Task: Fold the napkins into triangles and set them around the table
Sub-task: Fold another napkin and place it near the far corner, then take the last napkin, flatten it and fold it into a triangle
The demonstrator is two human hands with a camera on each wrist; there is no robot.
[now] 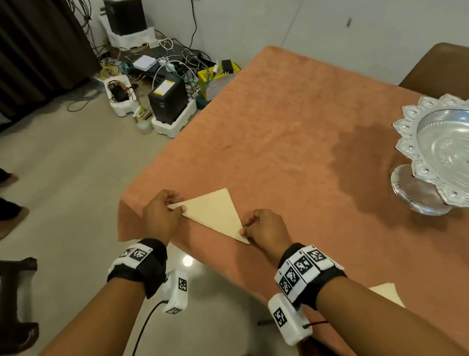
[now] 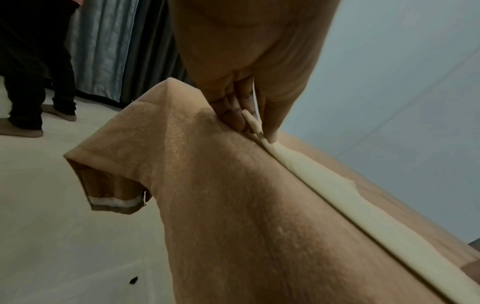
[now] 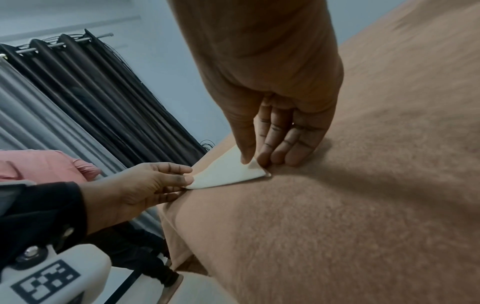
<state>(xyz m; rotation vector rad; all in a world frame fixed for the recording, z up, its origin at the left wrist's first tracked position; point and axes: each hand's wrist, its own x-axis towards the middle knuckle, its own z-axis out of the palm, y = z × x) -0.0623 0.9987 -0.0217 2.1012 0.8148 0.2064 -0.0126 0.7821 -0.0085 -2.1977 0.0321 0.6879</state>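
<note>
Left hand (image 1: 161,215) pinched the far-left corner of a cream napkin (image 1: 212,212), thumb on top and fingers curled beneath the tip, right at the near-left corner of the table (image 1: 293,116). From the left wrist view the thumb pressed down on the paper's edge while the curled fingers (image 2: 233,115) sat against the orange tablecloth. Folded into a triangle, the napkin lay flat on the cloth with its long side running along the table's near edge. At its other end, the right hand (image 1: 266,229) pinched the near corner, thumb on top and fingertips (image 3: 283,156) pressed down on the cloth just beside the tip. Further right, a second folded napkin (image 1: 386,293) showed partly behind the right forearm, also at the table's edge. At the far right stood a silver pedestal bowl (image 1: 452,153), well apart from both napkins.
</note>
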